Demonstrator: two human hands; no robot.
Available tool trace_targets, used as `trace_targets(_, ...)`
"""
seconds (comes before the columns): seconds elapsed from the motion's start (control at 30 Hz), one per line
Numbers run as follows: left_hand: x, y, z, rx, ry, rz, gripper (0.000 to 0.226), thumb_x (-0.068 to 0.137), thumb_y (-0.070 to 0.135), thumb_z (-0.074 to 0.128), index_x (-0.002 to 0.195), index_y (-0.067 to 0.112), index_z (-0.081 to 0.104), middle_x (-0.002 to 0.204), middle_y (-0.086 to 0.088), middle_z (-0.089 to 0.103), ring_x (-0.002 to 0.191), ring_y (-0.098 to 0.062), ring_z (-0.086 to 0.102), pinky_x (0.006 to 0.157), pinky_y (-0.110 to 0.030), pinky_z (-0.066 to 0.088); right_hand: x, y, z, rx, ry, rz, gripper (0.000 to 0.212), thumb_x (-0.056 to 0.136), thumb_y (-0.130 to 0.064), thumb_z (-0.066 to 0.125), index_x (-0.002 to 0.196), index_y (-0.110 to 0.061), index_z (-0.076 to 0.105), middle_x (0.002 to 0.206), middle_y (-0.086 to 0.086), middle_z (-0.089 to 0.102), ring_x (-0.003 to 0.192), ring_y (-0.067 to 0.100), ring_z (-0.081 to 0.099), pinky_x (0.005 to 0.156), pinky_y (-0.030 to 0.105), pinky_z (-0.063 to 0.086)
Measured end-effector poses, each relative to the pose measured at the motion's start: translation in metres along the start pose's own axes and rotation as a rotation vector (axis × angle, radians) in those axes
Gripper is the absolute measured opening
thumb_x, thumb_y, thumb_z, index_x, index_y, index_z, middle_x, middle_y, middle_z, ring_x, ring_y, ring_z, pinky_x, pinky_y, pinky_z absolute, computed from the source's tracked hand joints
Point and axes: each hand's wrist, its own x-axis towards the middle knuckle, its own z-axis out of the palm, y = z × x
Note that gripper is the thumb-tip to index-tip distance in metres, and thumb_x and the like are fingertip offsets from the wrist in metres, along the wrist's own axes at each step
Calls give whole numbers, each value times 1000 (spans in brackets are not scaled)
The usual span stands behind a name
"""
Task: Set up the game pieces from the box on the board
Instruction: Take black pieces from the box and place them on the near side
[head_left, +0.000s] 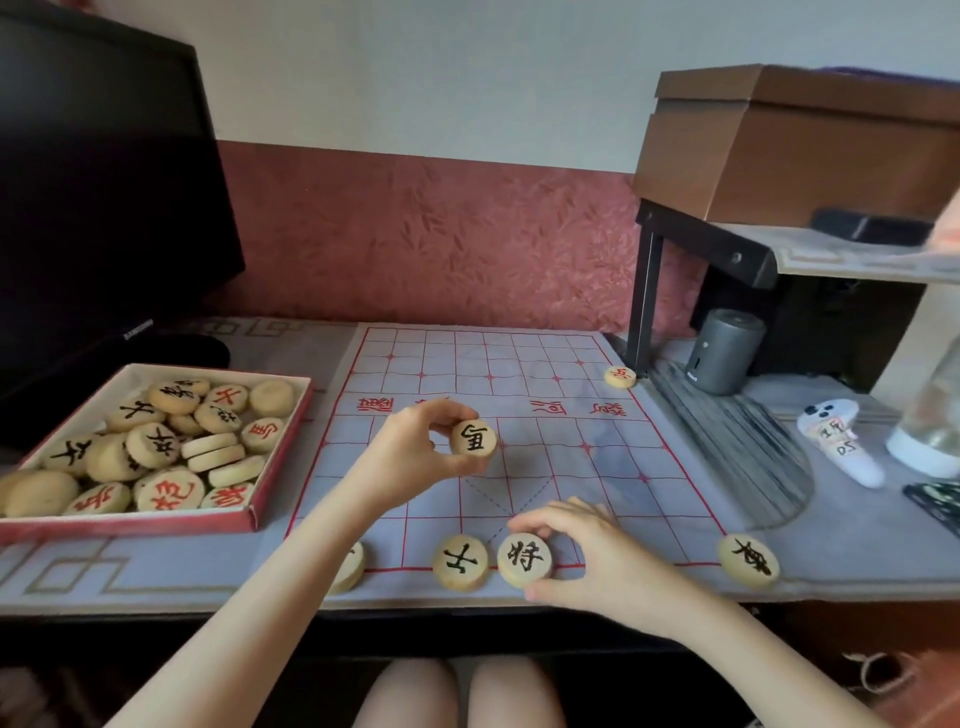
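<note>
Round pale wooden game pieces (140, 452), marked with black or red characters: most lie heaped in the shallow red-edged cardboard box (283, 457) at left on the surface. Grey cloth board with red grid lines (545, 415): spread flat, just beside the box.

Placed so far, along the near edge: a black-marked piece (461, 563), a second black-marked piece (524, 559) touching it, a partly hidden piece (348, 569) behind the left forearm, and a black-marked piece at the near right corner (748, 560). One small red-marked piece (620, 376) sits at the far right edge.

Left hand (415, 447): raised above the board's middle, grip pinching a black-marked disc (472, 439) between thumb and fingertips, face toward the camera.

Right hand (582, 551): low at the near edge, grip closed lightly around the second black-marked piece, seemingly seating it on its point (contact with the cloth looks likely).

Step in hand: filling the near back row, early in the setup. Next move likely calls for lowering the held disc onto its proper intersection, then returning to the box.
</note>
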Motion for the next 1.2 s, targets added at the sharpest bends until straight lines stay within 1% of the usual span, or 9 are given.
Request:
trace_targets(0.2, 2, 6, 10, -20, -41, 13, 46, 66, 27, 81, 108, 24, 61, 101, 10, 66, 91, 6, 56, 67, 2, 36, -4, 5, -3, 34, -3, -31, 57, 69, -44, 77, 119, -47, 50, 120, -31, 44, 123, -7, 32, 102, 16, 26)
trace_targets(0.3, 4, 14, 26, -38, -90, 16, 47, 65, 27, 82, 106, 25, 59, 103, 9, 65, 91, 5, 55, 66, -1, 38, -16, 9, -23, 61, 85, -1, 47, 77, -41, 72, 118, -48, 51, 120, -35, 45, 122, -15, 28, 100, 9, 22)
trace_targets(0.37, 5, 20, 41, -42, -130, 9, 46, 64, 29, 82, 104, 26, 59, 103, 9, 63, 90, 1, 55, 66, -7, 40, -25, 18, -39, 95, 189, 39, 38, 81, -35, 68, 115, -45, 55, 115, -33, 50, 116, -14, 37, 98, 6, 26)
trace_targets(0.47, 7, 32, 66, -58, -181, 12, 45, 63, 32, 82, 102, 27, 60, 106, 8, 60, 88, 0, 53, 67, -11, 38, -36, 40, -62, 159, 335, 86, 30, 85, -21, 65, 110, -38, 61, 111, -25, 63, 108, -7, 51, 96, 15, 36)
trace_targets(0.63, 10, 61, 108, -86, -290, 62, 44, 64, 28, 83, 101, 22, 61, 107, 5, 60, 88, -3, 52, 68, -9, 38, -52, 68, -89, 212, 466, 168, 28, 88, -12, 61, 106, -33, 64, 106, -24, 67, 103, -4, 56, 99, 29, 41)
trace_targets(0.83, 4, 82, 150, -96, -360, 97, 44, 62, 23, 84, 101, 19, 63, 106, -1, 61, 98, -12, 51, 79, -14, 40, -63, 78, -101, 245, 486, 205, 27, 89, -10, 60, 113, -22, 63, 109, -11, 68, 105, 1, 56, 100, 28, 41)
trace_targets(0.97, 1, 84, 160, -98, -373, 96, 45, 62, 23, 83, 102, 21, 63, 107, -1, 60, 98, -11, 51, 72, -8, 39, -68, 80, -103, 261, 483, 207, 28, 89, -10, 59, 114, -20, 62, 112, -9, 67, 109, 1, 55, 98, 22, 40)
trace_targets(1.1, -3, 84, 164, -69, -377, 115, 48, 62, 26, 83, 105, 20, 64, 106, 1, 62, 102, -15, 53, 87, -24, 47, -70, 85, -101, 277, 487, 214, 28, 88, -10, 60, 114, -20, 63, 111, -10, 67, 108, 3, 56, 101, 29, 40)
trace_targets(1.2, -3, 85, 164, -37, -377, 135, 54, 61, 31, 84, 109, 20, 63, 107, 2, 62, 107, -15, 50, 94, -25, 42, -70, 87, -99, 273, 490, 210, 27, 88, -10, 60, 110, -25, 63, 108, -12, 68, 104, -2, 57, 102, 30, 40)
